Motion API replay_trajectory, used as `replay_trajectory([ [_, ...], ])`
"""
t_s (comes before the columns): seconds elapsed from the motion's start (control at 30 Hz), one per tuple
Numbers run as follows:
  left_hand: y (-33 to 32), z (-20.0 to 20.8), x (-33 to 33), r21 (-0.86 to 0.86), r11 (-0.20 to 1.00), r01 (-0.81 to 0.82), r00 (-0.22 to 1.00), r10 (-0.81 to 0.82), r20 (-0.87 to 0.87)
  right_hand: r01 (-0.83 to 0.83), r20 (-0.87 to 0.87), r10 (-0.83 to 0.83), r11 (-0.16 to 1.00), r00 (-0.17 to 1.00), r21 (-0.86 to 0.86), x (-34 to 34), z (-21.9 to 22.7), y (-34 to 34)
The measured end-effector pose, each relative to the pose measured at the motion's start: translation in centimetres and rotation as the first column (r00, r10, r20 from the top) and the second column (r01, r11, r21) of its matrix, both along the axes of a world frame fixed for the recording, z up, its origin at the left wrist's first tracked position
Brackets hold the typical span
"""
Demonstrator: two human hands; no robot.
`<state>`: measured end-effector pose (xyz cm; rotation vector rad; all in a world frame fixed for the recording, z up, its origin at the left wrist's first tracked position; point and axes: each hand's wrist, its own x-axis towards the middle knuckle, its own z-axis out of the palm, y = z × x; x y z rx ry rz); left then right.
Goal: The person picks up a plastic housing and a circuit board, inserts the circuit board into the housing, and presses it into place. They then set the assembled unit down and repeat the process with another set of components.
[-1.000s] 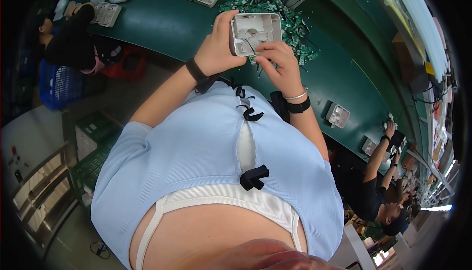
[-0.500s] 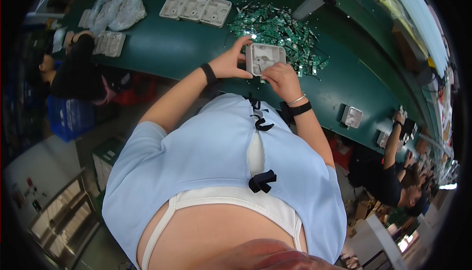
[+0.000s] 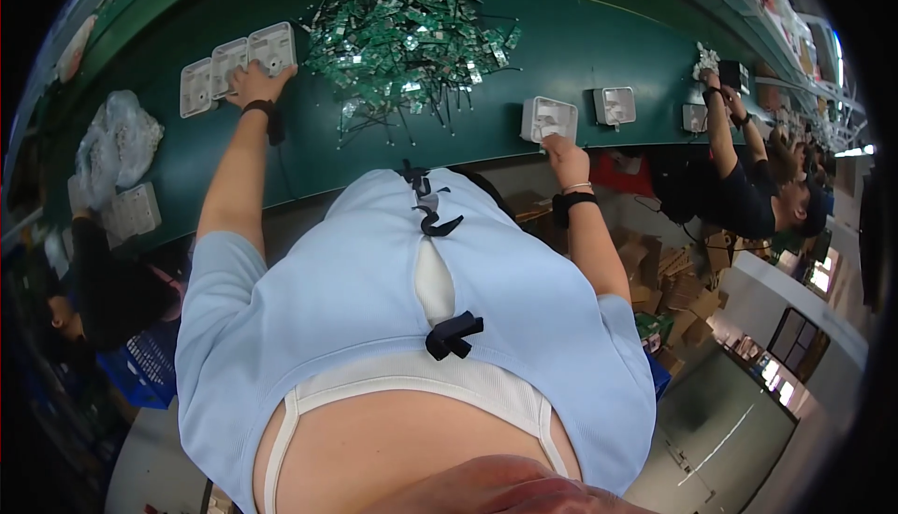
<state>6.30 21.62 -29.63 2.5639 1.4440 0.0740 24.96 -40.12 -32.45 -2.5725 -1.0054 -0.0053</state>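
Note:
Three light-grey plastic housings stand in a row at the left on the green table. My left hand point(image 3: 258, 86) straddles the near end of the rightmost housing point(image 3: 272, 44), thumb at its right side and fingers at its left. The middle housing point(image 3: 228, 61) is partly behind those fingers. Off to the right, my right hand point(image 3: 567, 160) pinches the near edge of another open grey housing point(image 3: 549, 117), close to the table's front edge. Between my hands lies a heap of small green circuit boards point(image 3: 402, 42) with dark wires.
One more grey housing point(image 3: 615, 105) sits right of my right hand. A clear bag of pale parts point(image 3: 120, 144) lies at the left near a co-worker's arm. Another co-worker's hands point(image 3: 720, 88) work at the far right. A blue crate point(image 3: 140, 364) stands lower left.
My hands have parted. The right hand has carried the housing away to the right, and the left has let go of it and reached to the row at the left. The view has shifted.

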Motion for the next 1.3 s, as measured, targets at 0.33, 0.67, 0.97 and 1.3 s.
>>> replay_trajectory([
  [0.33,-0.1,-0.3,-1.3,0.044,0.995,-0.085,0.987,0.090,-0.130,0.143,-0.012,-0.146,0.978,0.989,-0.152,7.3,-2.4,-5.8],
  [0.67,-7.4,-2.8,-7.2,0.114,0.986,-0.123,0.986,0.109,0.125,0.140,-0.064,-0.151,0.979,0.986,-0.151,11.8,-3.4,-9.7],
  [0.97,-23.5,-2.9,-14.0,0.088,0.969,-0.229,0.961,0.210,0.182,0.264,-0.013,-0.286,0.899,0.958,-0.350,20.2,-4.0,-16.6],
  [1.3,-29.5,-4.7,-14.6,0.052,0.939,-0.340,0.930,0.328,0.164,0.138,0.230,-0.132,0.990,0.964,-0.010,20.2,-1.8,-6.3],
])
